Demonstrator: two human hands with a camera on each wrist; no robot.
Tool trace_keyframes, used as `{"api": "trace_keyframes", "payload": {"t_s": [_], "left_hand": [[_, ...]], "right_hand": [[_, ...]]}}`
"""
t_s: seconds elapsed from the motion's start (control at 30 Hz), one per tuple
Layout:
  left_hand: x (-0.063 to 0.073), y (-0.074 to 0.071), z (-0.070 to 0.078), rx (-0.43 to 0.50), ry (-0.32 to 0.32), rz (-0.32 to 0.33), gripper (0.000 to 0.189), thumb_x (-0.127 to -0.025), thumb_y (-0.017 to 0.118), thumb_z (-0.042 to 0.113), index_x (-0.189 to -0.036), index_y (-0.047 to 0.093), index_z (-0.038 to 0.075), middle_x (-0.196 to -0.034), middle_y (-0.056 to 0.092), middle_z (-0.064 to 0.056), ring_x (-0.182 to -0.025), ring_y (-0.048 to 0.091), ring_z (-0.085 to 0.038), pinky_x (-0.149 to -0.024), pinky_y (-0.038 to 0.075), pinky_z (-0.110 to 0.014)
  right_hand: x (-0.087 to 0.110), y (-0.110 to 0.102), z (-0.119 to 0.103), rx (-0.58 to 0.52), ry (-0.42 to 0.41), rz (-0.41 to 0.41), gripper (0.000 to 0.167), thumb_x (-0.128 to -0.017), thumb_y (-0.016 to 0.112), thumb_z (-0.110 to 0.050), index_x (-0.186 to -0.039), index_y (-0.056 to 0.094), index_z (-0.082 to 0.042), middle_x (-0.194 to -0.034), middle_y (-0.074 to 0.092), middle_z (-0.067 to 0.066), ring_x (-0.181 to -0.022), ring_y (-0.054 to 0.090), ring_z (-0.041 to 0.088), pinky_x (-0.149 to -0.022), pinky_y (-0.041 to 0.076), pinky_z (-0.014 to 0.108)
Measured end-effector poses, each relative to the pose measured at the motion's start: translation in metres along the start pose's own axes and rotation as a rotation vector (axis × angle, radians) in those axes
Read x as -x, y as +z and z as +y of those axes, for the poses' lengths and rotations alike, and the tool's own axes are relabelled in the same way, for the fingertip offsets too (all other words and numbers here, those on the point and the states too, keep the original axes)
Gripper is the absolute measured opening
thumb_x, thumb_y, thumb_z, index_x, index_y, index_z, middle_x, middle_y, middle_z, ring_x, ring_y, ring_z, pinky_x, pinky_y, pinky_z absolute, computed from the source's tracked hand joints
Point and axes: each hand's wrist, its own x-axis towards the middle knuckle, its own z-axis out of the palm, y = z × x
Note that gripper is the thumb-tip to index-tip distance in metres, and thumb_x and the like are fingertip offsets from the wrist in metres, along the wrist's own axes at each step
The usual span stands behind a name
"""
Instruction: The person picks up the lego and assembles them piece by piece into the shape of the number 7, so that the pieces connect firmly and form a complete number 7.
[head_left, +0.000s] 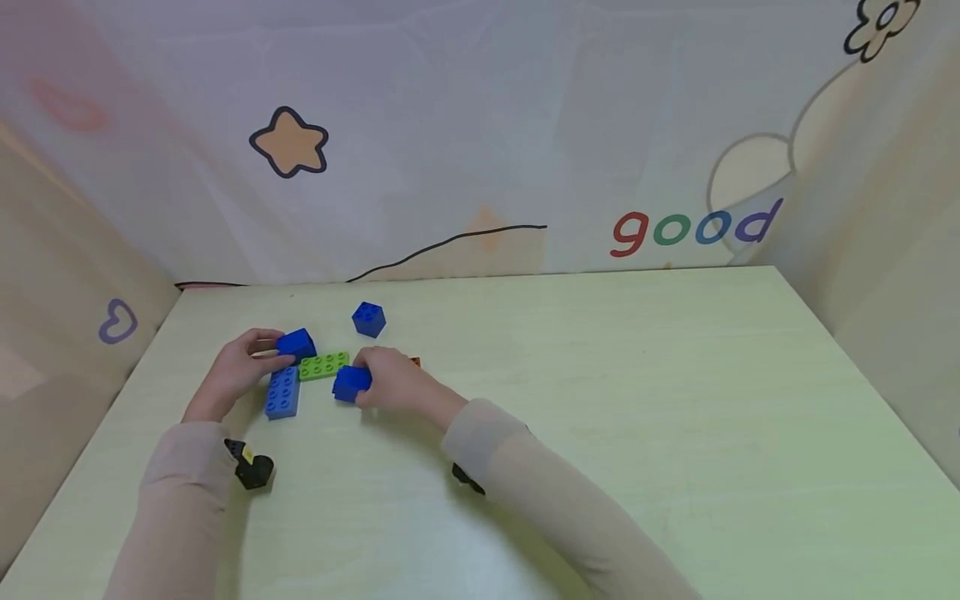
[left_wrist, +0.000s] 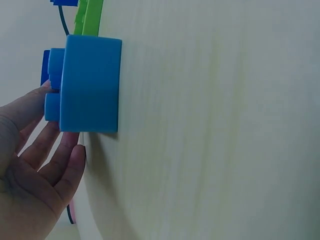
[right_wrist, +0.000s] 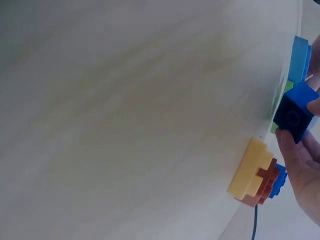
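At the table's left, my left hand (head_left: pixel 234 371) pinches a dark blue toy brick (head_left: pixel 297 343) between thumb and fingers, just behind a lighter blue long brick (head_left: pixel 282 393). That lighter brick (left_wrist: pixel 91 84) partly hides the dark one in the left wrist view. A lime green brick (head_left: pixel 324 365) lies beside both. My right hand (head_left: pixel 397 379) holds another dark blue brick (head_left: pixel 351 384) close to the green brick's right end. Its hollow underside shows in the right wrist view, where the brick (right_wrist: pixel 296 111) is tilted, thumb and fingers on its sides.
A small blue brick (head_left: pixel 368 319) stands farther back. Beyond my right hand, mostly hidden in the head view, are a yellow brick (right_wrist: pixel 251 169) and a reddish-brown brick (right_wrist: pixel 267 181). A printed cloth (head_left: pixel 450 150) hangs along the table's back edge.
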Motion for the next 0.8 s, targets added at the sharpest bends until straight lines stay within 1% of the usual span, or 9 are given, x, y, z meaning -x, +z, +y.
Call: {"api": "trace_keyframes", "payload": {"t_s": [0.17, 0.27, 0.37, 0.43, 0.53, 0.6, 0.73, 0.8], "left_hand": [[0.0, 0.0, 0.0, 0.01, 0.004, 0.005, 0.071, -0.095, 0.057, 0.036, -0.15, 0.024, 0.006, -0.154, 0.024, -0.027, -0.14, 0.025, -0.047, -0.112, 0.028, -0.063], [0.0, 0.001, 0.001, 0.015, 0.011, 0.013, 0.072, -0.095, 0.056, 0.039, -0.15, 0.024, 0.006, -0.154, 0.025, -0.027, -0.14, 0.026, -0.047, -0.112, 0.028, -0.063], [0.0, 0.001, 0.0, 0.026, 0.021, 0.029, 0.071, -0.095, 0.056, 0.04, -0.15, 0.025, 0.006, -0.153, 0.026, -0.027, -0.139, 0.027, -0.047, -0.112, 0.029, -0.063], [0.0, 0.001, 0.0, 0.03, 0.028, 0.043, 0.07, -0.095, 0.056, 0.04, -0.149, 0.026, 0.007, -0.153, 0.028, -0.026, -0.139, 0.028, -0.047, -0.111, 0.029, -0.063], [0.0, 0.001, 0.0, 0.039, 0.035, 0.068, 0.07, -0.095, 0.055, 0.042, -0.149, 0.027, 0.007, -0.152, 0.03, -0.025, -0.139, 0.03, -0.046, -0.111, 0.031, -0.062], [0.001, 0.001, 0.001, 0.04, 0.036, 0.089, 0.072, -0.094, 0.055, 0.045, -0.149, 0.027, 0.008, -0.151, 0.032, -0.025, -0.139, 0.031, -0.045, -0.111, 0.032, -0.061], [0.003, 0.0, 0.007, 0.037, 0.042, 0.126, 0.073, -0.094, 0.053, 0.049, -0.15, 0.028, 0.011, -0.151, 0.033, -0.023, -0.139, 0.031, -0.044, -0.11, 0.032, -0.061], [-0.008, -0.001, -0.004, 0.032, 0.063, 0.158, 0.078, -0.089, 0.053, 0.059, -0.15, 0.029, 0.017, -0.151, 0.035, -0.021, -0.138, 0.033, -0.042, -0.109, 0.034, -0.061]], "right_hand": [[0.003, -0.008, 0.01, -0.113, -0.067, 0.021, 0.044, -0.088, 0.068, -0.015, -0.127, 0.051, -0.007, -0.126, 0.06, 0.008, -0.108, 0.058, 0.017, -0.098, 0.051, 0.027], [0.006, -0.016, 0.016, -0.16, -0.11, 0.03, 0.048, -0.088, 0.067, -0.013, -0.133, 0.05, -0.009, -0.129, 0.058, 0.01, -0.112, 0.057, 0.02, -0.098, 0.051, 0.028], [0.01, -0.024, 0.022, -0.198, -0.128, 0.037, 0.052, -0.089, 0.065, -0.012, -0.138, 0.047, -0.011, -0.131, 0.056, 0.011, -0.115, 0.057, 0.022, -0.098, 0.052, 0.031], [0.012, -0.03, 0.027, -0.231, -0.126, 0.04, 0.053, -0.089, 0.065, -0.011, -0.139, 0.047, -0.011, -0.13, 0.056, 0.011, -0.116, 0.058, 0.023, -0.094, 0.054, 0.031], [0.015, -0.037, 0.034, -0.279, -0.116, 0.056, 0.052, -0.088, 0.065, -0.012, -0.137, 0.047, -0.011, -0.128, 0.056, 0.012, -0.116, 0.058, 0.024, -0.094, 0.055, 0.032], [0.018, -0.042, 0.04, -0.314, -0.105, 0.066, 0.051, -0.088, 0.065, -0.013, -0.136, 0.046, -0.011, -0.128, 0.056, 0.012, -0.116, 0.058, 0.025, -0.095, 0.055, 0.034], [0.023, -0.053, 0.05, -0.333, -0.1, 0.102, 0.051, -0.089, 0.065, -0.014, -0.135, 0.045, -0.011, -0.129, 0.056, 0.013, -0.119, 0.056, 0.027, -0.101, 0.051, 0.037], [0.025, -0.057, 0.056, -0.317, -0.103, 0.131, 0.05, -0.089, 0.065, -0.014, -0.135, 0.045, -0.009, -0.129, 0.056, 0.013, -0.119, 0.055, 0.026, -0.102, 0.05, 0.036]]}}
